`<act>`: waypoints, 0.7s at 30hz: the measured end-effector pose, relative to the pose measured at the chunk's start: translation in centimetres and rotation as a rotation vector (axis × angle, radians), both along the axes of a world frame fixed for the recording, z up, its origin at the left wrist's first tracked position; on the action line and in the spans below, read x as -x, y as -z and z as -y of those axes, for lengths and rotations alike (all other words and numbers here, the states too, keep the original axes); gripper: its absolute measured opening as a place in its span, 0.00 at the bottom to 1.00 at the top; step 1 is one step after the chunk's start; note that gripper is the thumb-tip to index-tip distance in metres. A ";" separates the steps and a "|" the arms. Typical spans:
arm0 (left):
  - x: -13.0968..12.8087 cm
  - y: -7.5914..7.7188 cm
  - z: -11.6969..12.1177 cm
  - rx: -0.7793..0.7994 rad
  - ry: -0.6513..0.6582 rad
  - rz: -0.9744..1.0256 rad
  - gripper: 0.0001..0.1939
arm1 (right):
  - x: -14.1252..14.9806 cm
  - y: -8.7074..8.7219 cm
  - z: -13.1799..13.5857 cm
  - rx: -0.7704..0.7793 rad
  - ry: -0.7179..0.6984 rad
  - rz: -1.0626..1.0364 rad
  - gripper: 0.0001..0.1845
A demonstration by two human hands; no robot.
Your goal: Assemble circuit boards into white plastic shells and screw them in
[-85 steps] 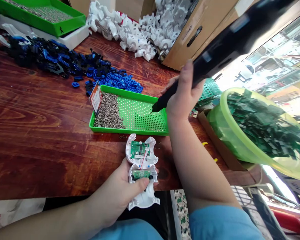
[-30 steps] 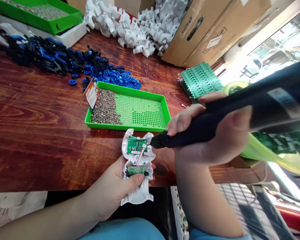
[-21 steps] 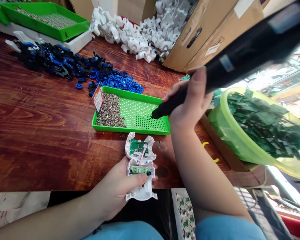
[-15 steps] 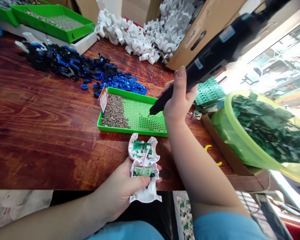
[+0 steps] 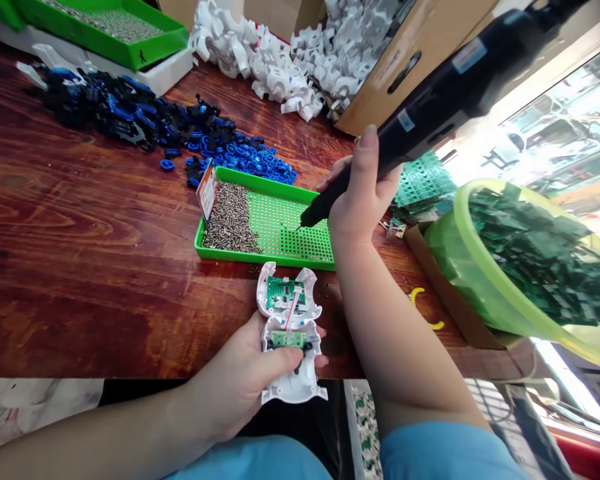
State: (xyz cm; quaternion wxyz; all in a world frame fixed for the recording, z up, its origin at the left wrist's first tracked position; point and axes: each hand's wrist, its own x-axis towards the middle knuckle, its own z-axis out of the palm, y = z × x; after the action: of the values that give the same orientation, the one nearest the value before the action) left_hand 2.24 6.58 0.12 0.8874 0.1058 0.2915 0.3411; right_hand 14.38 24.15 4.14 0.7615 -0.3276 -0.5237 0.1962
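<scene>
My left hand [image 5: 240, 380] grips a white plastic shell [image 5: 291, 387] at the table's near edge; two small green circuit boards [image 5: 283, 292] joined by a red and white wire lie inside it. My right hand [image 5: 363, 197] is wrapped round a black electric screwdriver [image 5: 430, 113]. Its bit tip touches the perforated floor of a green screw tray [image 5: 273, 250], to the right of a heap of small metal screws [image 5: 229, 220].
Blue and black plastic parts [image 5: 145, 127] and white shells [image 5: 290, 60] are heaped at the back. A cardboard box [image 5: 415, 53], a second green tray [image 5: 100, 30] and a yellow-green tub of green boards [image 5: 525, 260] stand around the wooden table [image 5: 80, 253].
The screwdriver tip left the shell's upper board, swung up and away to the green tray, and now rests on its perforated floor. My left hand kept hold of the shell.
</scene>
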 end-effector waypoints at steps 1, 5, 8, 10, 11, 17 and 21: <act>0.0 0.0 0.0 0.003 0.002 0.002 0.15 | 0.0 0.0 0.0 0.003 0.005 -0.001 0.19; -0.1 0.0 0.0 0.006 0.001 0.007 0.15 | -0.1 0.1 -0.1 0.007 0.026 0.022 0.19; -0.1 -0.1 0.0 0.013 0.004 -0.010 0.16 | -0.2 0.2 -0.2 0.010 0.025 0.043 0.18; -0.1 -0.1 0.1 0.014 0.014 -0.028 0.16 | -0.2 0.2 -0.2 -0.006 0.008 0.035 0.18; -0.1 -0.1 0.0 0.015 0.017 -0.034 0.16 | -0.2 0.2 -0.2 -0.010 -0.001 0.031 0.18; -0.2 -0.1 -0.1 0.002 0.022 -0.061 0.19 | 0.0 0.3 0.4 0.037 -0.037 0.008 0.18; -0.3 -0.2 -0.1 -0.007 -0.001 -0.092 0.17 | 0.0 -1.0 0.7 -0.040 0.031 -0.033 0.16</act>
State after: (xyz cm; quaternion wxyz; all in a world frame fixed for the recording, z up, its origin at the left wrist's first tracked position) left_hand 2.54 6.66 0.35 0.8724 0.1245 0.3309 0.3375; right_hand 14.38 23.40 5.17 0.7795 -0.3169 -0.5096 0.1794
